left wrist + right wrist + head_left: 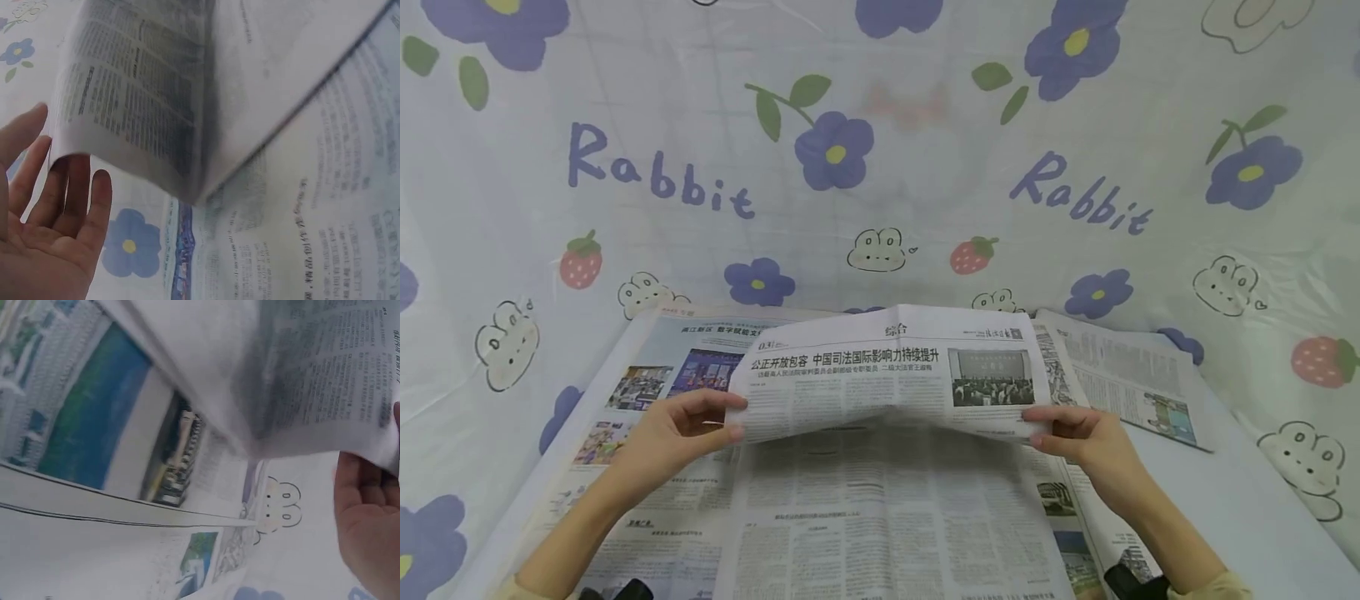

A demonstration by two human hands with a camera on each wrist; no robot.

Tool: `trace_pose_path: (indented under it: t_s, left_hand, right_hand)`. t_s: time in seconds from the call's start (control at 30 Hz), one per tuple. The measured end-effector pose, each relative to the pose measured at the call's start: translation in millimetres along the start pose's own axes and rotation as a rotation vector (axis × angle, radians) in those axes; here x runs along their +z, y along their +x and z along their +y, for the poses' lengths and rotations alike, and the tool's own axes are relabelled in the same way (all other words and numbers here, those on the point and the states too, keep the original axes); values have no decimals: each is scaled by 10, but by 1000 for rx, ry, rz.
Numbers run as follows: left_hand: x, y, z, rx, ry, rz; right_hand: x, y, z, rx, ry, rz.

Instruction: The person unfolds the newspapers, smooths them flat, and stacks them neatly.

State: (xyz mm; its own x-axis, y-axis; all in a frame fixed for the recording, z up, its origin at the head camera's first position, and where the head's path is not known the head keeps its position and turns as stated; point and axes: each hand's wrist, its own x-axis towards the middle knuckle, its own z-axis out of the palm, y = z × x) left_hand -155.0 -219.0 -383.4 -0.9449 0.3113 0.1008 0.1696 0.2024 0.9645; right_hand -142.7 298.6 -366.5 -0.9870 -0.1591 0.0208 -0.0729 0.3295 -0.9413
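Note:
Between both hands, one newspaper (880, 500) has its far part raised and bent over, a headline and a photo facing up on the lifted flap. My left hand (677, 425) pinches the flap's left edge between thumb and fingers. At the right edge, my right hand (1090, 437) pinches it the same way. In the left wrist view, the fingers of the left hand (59, 244) reach behind the curved paper (125, 106). The right wrist view shows the right hand (369, 519) at the sheet's border (312, 425), partly cut off by the frame.
Under the held paper lie other newspapers, a colour-printed one (647, 483) to the left and another (1150, 383) to the right. They rest on a white table (1247, 500). Behind it hangs a curtain (925, 183) printed with flowers, rabbits and strawberries.

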Motion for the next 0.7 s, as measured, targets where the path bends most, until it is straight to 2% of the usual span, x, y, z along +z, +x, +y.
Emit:
trace_pose_path:
  t_s: [0.13,0.33,0.53,0.7]
  left_hand:
    - [2,32,-71,23,-20,-60]
    - [35,168,-141,63,12,-105]
    - [75,378,-227,92,71,-75]
    - [114,517,-331,83,79,-54]
  right_hand:
    - [-28,75,-63,44,6,16]
    - [-53,260,-94,103,138,26]
    - [-27,440,-8,91,206,-21]
    - [-26,533,165,92,207,-49]
